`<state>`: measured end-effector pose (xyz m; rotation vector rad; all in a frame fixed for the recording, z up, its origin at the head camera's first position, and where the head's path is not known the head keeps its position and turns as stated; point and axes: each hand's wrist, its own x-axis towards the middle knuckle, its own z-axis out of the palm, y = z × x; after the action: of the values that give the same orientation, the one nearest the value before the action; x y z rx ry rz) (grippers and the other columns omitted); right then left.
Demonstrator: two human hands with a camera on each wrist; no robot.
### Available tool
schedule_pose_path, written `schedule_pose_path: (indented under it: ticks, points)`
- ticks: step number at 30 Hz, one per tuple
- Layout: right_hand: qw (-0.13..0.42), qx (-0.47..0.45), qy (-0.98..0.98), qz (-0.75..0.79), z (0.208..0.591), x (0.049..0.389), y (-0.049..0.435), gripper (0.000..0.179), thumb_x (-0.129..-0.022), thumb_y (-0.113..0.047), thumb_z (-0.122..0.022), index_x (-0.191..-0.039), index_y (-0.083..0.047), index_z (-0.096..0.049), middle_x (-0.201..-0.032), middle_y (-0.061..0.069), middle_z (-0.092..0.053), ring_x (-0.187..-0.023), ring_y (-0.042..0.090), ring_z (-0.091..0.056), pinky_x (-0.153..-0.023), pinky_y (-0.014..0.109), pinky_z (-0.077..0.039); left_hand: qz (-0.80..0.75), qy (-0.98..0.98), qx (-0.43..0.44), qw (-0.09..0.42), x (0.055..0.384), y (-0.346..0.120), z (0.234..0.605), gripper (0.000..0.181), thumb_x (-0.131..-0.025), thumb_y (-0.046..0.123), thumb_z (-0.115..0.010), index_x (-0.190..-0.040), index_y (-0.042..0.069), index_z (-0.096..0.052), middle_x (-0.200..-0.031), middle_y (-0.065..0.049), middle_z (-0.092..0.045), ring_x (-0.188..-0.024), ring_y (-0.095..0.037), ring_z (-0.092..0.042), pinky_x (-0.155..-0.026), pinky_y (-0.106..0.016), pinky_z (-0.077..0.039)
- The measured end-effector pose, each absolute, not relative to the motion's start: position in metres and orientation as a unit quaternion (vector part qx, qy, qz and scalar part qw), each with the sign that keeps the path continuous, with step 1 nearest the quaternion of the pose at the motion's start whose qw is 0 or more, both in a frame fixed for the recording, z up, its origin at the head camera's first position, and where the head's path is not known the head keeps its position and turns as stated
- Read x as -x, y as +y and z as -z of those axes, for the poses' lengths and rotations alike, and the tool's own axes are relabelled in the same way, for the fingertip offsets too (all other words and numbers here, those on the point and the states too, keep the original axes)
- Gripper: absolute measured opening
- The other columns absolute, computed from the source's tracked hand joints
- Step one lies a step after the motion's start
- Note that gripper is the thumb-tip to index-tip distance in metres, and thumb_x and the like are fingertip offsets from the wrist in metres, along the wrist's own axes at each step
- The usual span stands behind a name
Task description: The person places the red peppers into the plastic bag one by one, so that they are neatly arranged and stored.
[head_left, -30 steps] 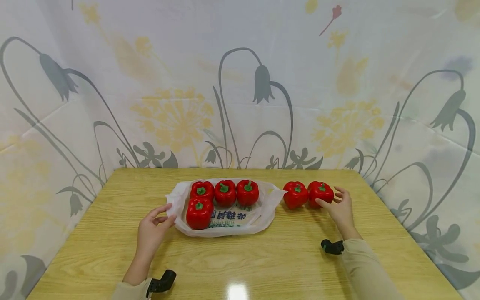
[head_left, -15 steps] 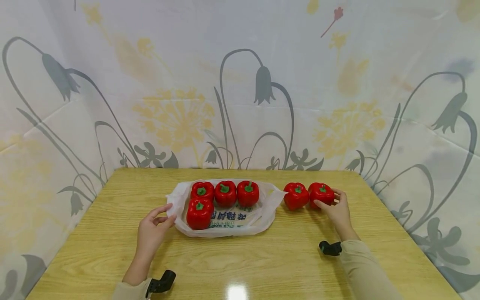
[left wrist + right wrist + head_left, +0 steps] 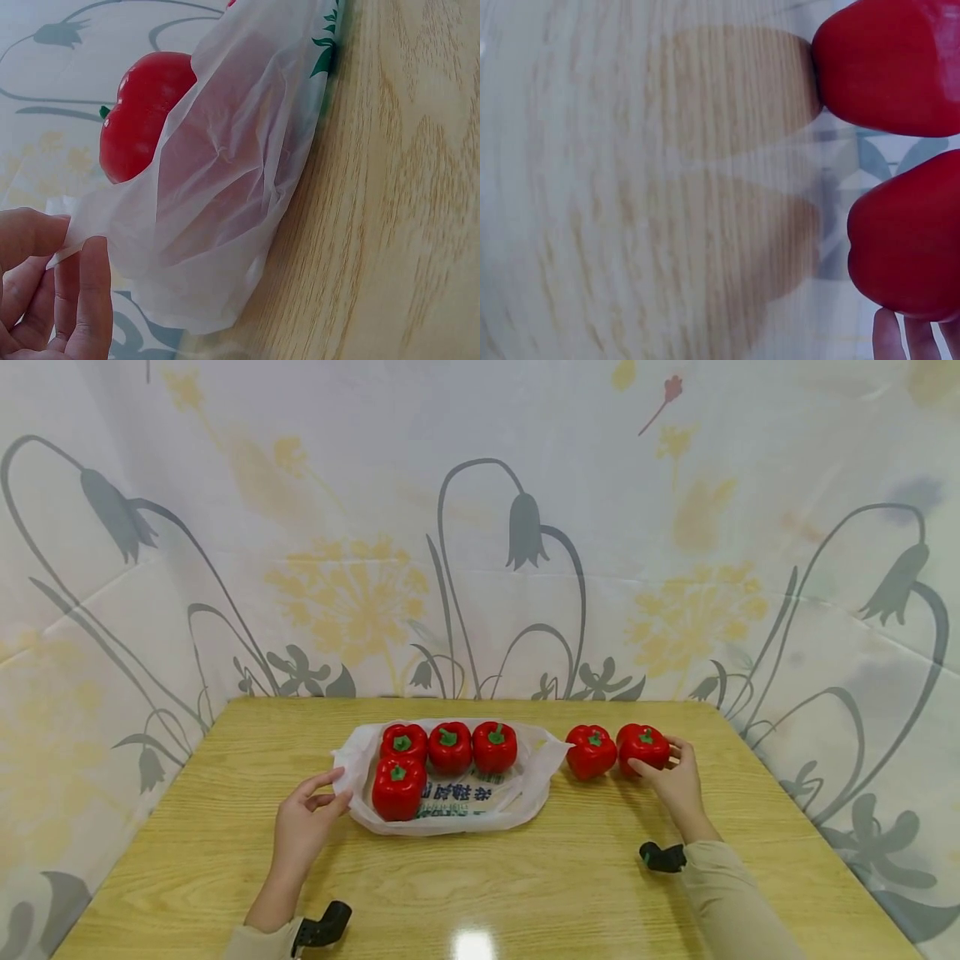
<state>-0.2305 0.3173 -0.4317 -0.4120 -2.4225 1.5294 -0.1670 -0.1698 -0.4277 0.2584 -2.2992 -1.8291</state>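
My left hand [image 3: 300,822] pinches the edge of a white plastic bag [image 3: 525,806] at its left end; the left wrist view shows the thin film [image 3: 214,217] between thumb and fingers. Inside the spread bag sit several red bell peppers [image 3: 397,789] with green stems. To the right of the bag, my right hand [image 3: 678,789] grips the rightmost red bell pepper [image 3: 637,752], thumb at the front and fingers on the right side. In the right wrist view, fingertips touch this pepper [image 3: 907,240]. Another bell pepper [image 3: 590,756] stands close to its left, near the bag's right tip.
Both hands work over a wooden table [image 3: 450,885]. A cloth with printed flowers [image 3: 480,527] hangs behind its far edge. Black wrist cameras sit on both sleeves, the left one [image 3: 326,925] low over the table.
My right hand has moved slightly left, and its fingers have closed around the rightmost bell pepper. The left hand and the bag have stayed in place.
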Motion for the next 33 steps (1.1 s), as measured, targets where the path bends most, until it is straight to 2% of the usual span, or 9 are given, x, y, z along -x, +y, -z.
schedule_pose_path:
  ticks: [9,21,25,33]
  points:
    - [0.131,0.141,-0.829,-0.525,0.42,0.224,0.315,0.078,-0.084,-0.023,-0.07,-0.141,-0.001,-0.021,-0.135,0.024,-0.031,-0.116,0.037,-0.036,-0.084,0.033,-0.041,0.623,-0.771,-0.089,0.095,0.167,-0.169,0.426,0.037,-0.086,0.005,-0.067,-0.121,0.002,-0.06,-0.124,-0.01,-0.053,-0.078,0.0,-0.057,-0.069,-0.025,-0.053]
    - [0.144,0.114,-0.834,-0.52,0.403,0.213,0.308,0.079,-0.084,-0.027,-0.071,-0.141,-0.002,-0.023,-0.134,0.021,-0.032,-0.114,0.033,-0.036,-0.071,0.016,-0.04,0.628,-0.767,-0.075,0.108,0.168,-0.168,0.426,0.037,-0.085,0.005,-0.068,-0.121,0.001,-0.06,-0.123,-0.01,-0.053,-0.077,-0.001,-0.057,-0.066,-0.023,-0.052]
    - [0.148,0.109,-0.834,-0.52,0.399,0.212,0.306,0.078,-0.084,-0.028,-0.071,-0.141,-0.003,-0.024,-0.134,0.019,-0.032,-0.113,0.03,-0.036,-0.07,0.015,-0.041,0.63,-0.765,-0.074,0.113,0.167,-0.167,0.426,0.037,-0.084,0.004,-0.068,-0.12,0.0,-0.06,-0.124,-0.012,-0.054,-0.077,0.0,-0.057,-0.065,-0.021,-0.052]
    - [0.158,0.102,-0.835,-0.516,0.388,0.206,0.299,0.077,-0.084,-0.027,-0.07,-0.141,-0.003,-0.024,-0.133,0.019,-0.033,-0.112,0.03,-0.037,-0.069,0.013,-0.041,0.631,-0.764,-0.077,0.11,0.167,-0.169,0.427,0.038,-0.085,0.005,-0.068,-0.121,0.0,-0.06,-0.124,-0.012,-0.053,-0.078,0.0,-0.057,-0.067,-0.024,-0.053]
